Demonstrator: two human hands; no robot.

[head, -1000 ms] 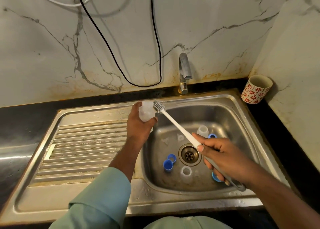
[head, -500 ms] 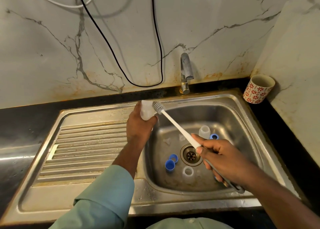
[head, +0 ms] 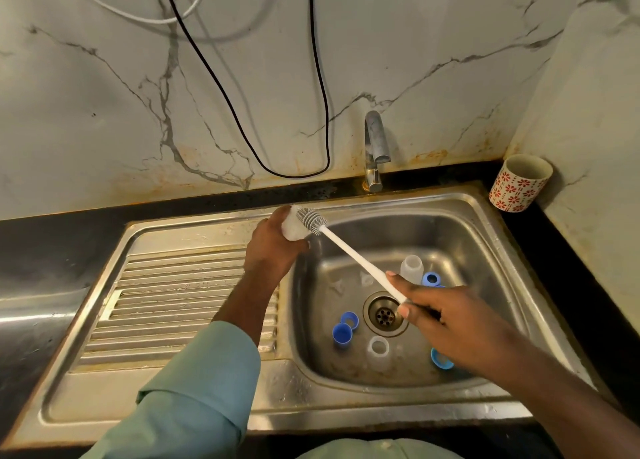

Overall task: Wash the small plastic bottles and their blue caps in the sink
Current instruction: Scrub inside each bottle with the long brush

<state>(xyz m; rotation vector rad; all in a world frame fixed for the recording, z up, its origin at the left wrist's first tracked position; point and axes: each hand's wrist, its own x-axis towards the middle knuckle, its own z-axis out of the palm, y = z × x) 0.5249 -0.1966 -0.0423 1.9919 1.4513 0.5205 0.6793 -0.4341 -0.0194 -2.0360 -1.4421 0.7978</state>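
Observation:
My left hand (head: 272, 247) grips a small translucent plastic bottle (head: 292, 228) over the sink's left rim. My right hand (head: 446, 323) holds the white handle of a bottle brush (head: 349, 250); its grey bristle head (head: 311, 218) is at the bottle's mouth. In the steel sink basin (head: 460, 240) stand two more bottles, one at the back (head: 411, 268) and one at the front (head: 378, 349). Blue caps lie around the drain (head: 385, 314): two at the left (head: 343, 332), one by the back bottle (head: 431, 279), one partly hidden under my right wrist (head: 440, 360).
A tap (head: 375, 146) stands behind the basin, with no water seen running. The ribbed draining board (head: 173, 295) lies to the left. A red-flowered cup (head: 519, 183) sits on the black counter at the back right corner. A black cable (head: 322, 112) hangs down the marble wall.
The brush head has slid slightly further against the bottle's mouth and both hands shifted a little; the view tilted slightly. Bottles and caps in the basin have not moved.

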